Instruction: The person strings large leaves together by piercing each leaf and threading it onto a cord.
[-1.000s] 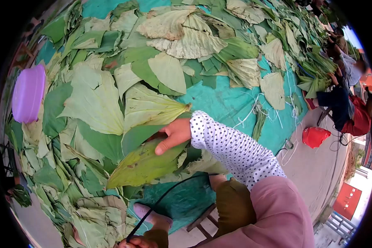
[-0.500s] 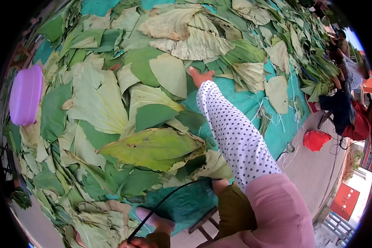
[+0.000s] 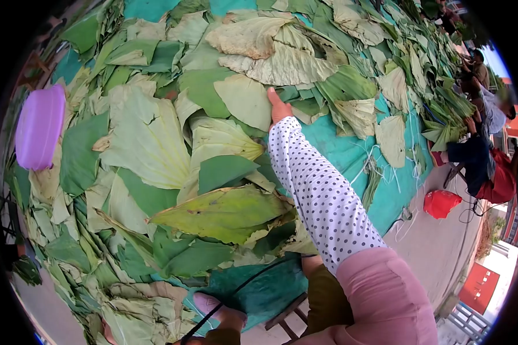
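My right hand (image 3: 279, 108), in a white polka-dot sleeve (image 3: 316, 172), reaches to the middle of a spread of large leaves. Its thumb stretches out against the right edge of a pale green leaf (image 3: 244, 100); the other fingers are partly hidden, and no firm grip shows. A crinkled, dry whitish leaf (image 3: 282, 63) lies just beyond. Only a sliver of my left hand (image 3: 194, 340) shows at the bottom edge, by the end of a thin black cord (image 3: 242, 284). Nearer to me lies a yellow-green leaf (image 3: 221, 213) with browned edges.
Leaves cover most of a teal tarp (image 3: 334, 135). A purple basin (image 3: 39, 129) stands at the left, a red bag (image 3: 441, 203) on the pavement at the right. White strings (image 3: 365, 158) lie on the tarp. Another person (image 3: 483, 149) sits at the far right with leaves.
My right hand has come against the pale leaf's edge, its thumb turned more upward. The view has shifted slightly, and my left hand has nearly slipped out of the bottom of it.
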`<state>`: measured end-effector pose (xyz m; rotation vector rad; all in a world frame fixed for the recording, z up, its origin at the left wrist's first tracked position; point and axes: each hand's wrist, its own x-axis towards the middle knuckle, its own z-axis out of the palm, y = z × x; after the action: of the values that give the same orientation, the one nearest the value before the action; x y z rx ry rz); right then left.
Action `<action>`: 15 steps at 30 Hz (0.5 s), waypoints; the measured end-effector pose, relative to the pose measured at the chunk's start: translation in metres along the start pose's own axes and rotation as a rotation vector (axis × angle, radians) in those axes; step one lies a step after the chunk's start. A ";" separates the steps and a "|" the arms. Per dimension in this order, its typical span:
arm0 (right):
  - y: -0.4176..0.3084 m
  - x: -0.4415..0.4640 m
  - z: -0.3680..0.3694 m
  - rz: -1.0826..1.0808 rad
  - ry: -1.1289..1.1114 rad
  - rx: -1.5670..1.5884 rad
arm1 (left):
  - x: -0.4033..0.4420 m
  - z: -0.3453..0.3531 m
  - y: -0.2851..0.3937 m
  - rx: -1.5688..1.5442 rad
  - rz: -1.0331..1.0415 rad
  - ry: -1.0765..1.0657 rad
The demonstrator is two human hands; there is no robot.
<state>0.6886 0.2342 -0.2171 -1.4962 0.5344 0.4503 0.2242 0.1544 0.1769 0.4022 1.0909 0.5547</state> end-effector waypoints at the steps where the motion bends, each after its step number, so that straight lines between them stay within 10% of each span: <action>1: -0.001 -0.001 0.003 0.017 -0.063 -0.009 | -0.001 0.001 -0.001 0.002 0.016 0.028; 15: -0.087 -0.166 0.008 -0.194 -0.596 0.337 | -0.026 -0.002 -0.005 0.038 0.014 0.030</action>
<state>0.6065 0.2464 -0.0489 -1.0100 -0.0101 0.5901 0.2147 0.1346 0.1921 0.4360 1.1295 0.5541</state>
